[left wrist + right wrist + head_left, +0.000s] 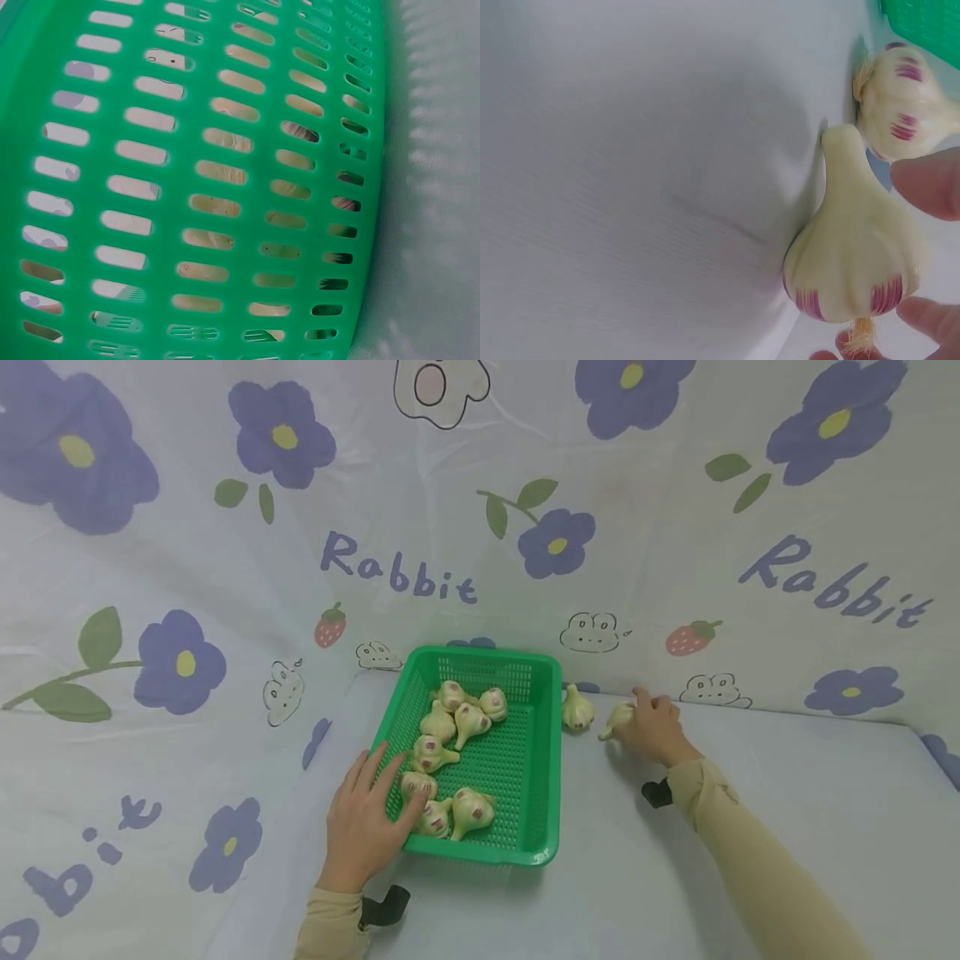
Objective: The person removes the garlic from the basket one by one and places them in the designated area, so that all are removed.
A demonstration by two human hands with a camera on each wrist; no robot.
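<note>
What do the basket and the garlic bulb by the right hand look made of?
Basket: likely moulded plastic, slightly glossy, judging by its uniform green and regular slots. Garlic bulb: smooth, satin skin, painted-looking purple streaks, fibrous root tuft; possibly artificial, real not excluded.

Slotted wall of green basket (171, 210) fills most of view; pale shapes (221, 172) behind slots; whitish surface (435, 210) right.

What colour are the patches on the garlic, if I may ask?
Purple, on pale garlic; the right wrist view shows them best.
</note>
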